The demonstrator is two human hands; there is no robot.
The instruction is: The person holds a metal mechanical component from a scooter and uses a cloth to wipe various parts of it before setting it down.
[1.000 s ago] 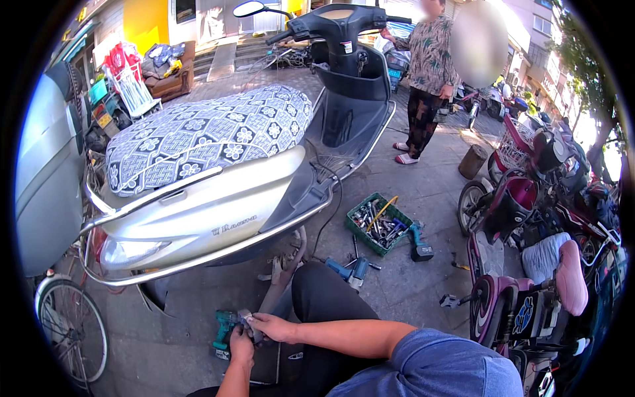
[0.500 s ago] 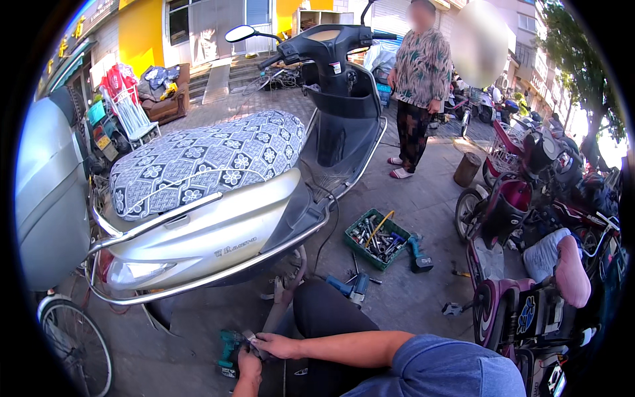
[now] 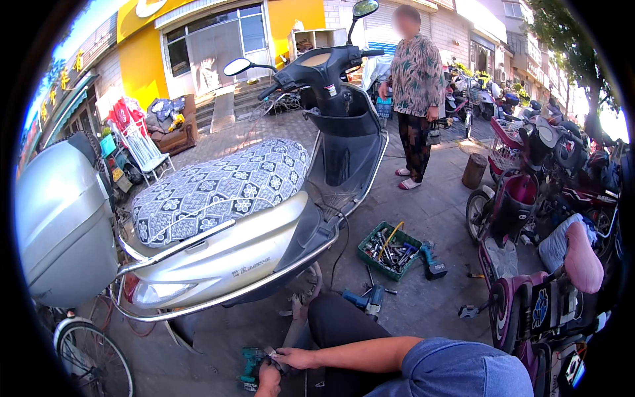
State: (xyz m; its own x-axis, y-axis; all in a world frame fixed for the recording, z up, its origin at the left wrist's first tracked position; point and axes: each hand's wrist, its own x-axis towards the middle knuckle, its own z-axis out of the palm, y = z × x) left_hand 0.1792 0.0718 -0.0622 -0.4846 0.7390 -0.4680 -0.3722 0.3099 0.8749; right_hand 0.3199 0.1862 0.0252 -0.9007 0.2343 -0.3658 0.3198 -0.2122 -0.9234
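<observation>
My right hand (image 3: 296,358) reaches in from the right, its fingers pinched around a small greyish piece (image 3: 270,352) too small to name. Just below it, my left hand (image 3: 268,377) is closed at the same piece, and its grip is partly hidden. Beside the left hand, on its left, is a teal cordless drill (image 3: 251,364), apparently on the ground. A silver scooter (image 3: 218,264) with a patterned seat cover (image 3: 225,188) stands in front of me. My dark-trousered knee (image 3: 340,324) is bent close to my hands.
A green crate (image 3: 377,264) of sockets and tools sits on the pavement, with a teal cordless tool (image 3: 433,261) beside it and a blue power tool (image 3: 374,303) nearer me. A person (image 3: 417,86) stands beyond. Parked scooters (image 3: 509,264) line the right; a bicycle wheel (image 3: 92,357) is lower left.
The whole view has shifted, so the scene sits lower and farther right. Both hands stay together at the small piece, next to the drill.
</observation>
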